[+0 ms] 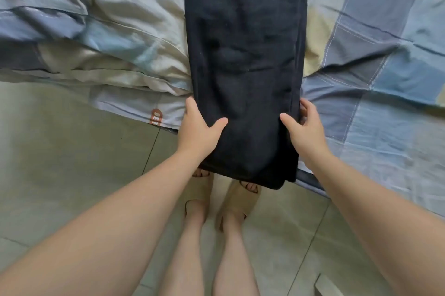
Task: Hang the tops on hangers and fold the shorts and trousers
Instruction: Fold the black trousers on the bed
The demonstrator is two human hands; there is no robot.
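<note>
A pair of dark trousers [243,67] is observed laid flat and folded lengthwise into a single long strip on a bed covered by a blue checked sheet [385,79]. The long axis is seen to run straight away from the person, from the top edge of the view down to the near side of the bed. The near end is noted to overhang the bed edge, hanging above the tiled floor [60,151] and partly hiding the toes. Which end of the garment this is cannot be determined. The left hand [196,127] is recorded at the left edge of the strip, near the overhanging end. Its thumb [220,122] is laid across the upper face of the cloth and its fingers are tucked along and under the edge, so that the cloth is pinched. The right hand [304,127] is found in a mirrored pose at the right edge. Its thumb [287,118] is set on top and its fingers [304,108] are curled round the stacked edges, with the cloth gripped. Both forearms are extended forward and converge on the garment at the same level. A crumpled quilt [84,31] is noted touching the trousers on the left. Beige slippers [199,189] are worn on both feet, which are placed below the overhang.
</note>
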